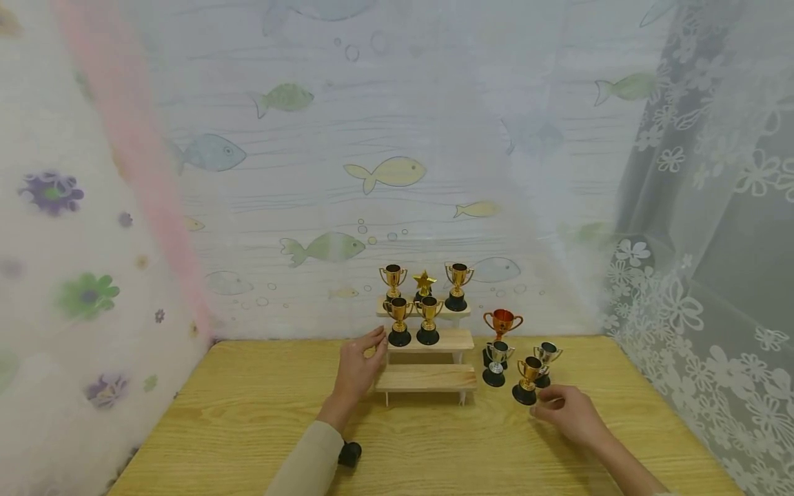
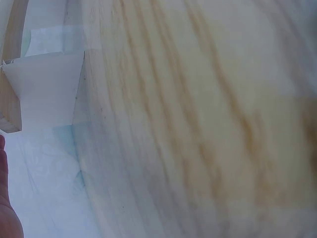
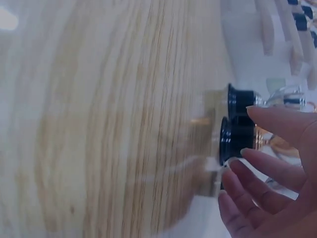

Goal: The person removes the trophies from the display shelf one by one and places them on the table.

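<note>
A tiered wooden stand (image 1: 428,377) holds several small trophies. On its top step stand two gold cups, with a gold star trophy (image 1: 424,282) between them; two more gold cups are on the middle step. My left hand (image 1: 358,362) is at the left end of the middle step, fingertips close beside the left gold cup (image 1: 399,324). To the right of the stand, my right hand (image 1: 573,413) has its fingertips right at the black base of a gold trophy cup (image 1: 529,375). In the right wrist view, the thumb and loosely bent fingers (image 3: 275,166) spread around that base.
Behind the gold cup at right stand two silver cups (image 1: 495,362) (image 1: 547,358) and a red-orange cup (image 1: 504,322). A wood-grain tabletop (image 1: 260,406) lies beneath everything. Fish-patterned curtain (image 1: 384,172) hangs at the back, and a black object (image 1: 350,455) shows beside my left wrist.
</note>
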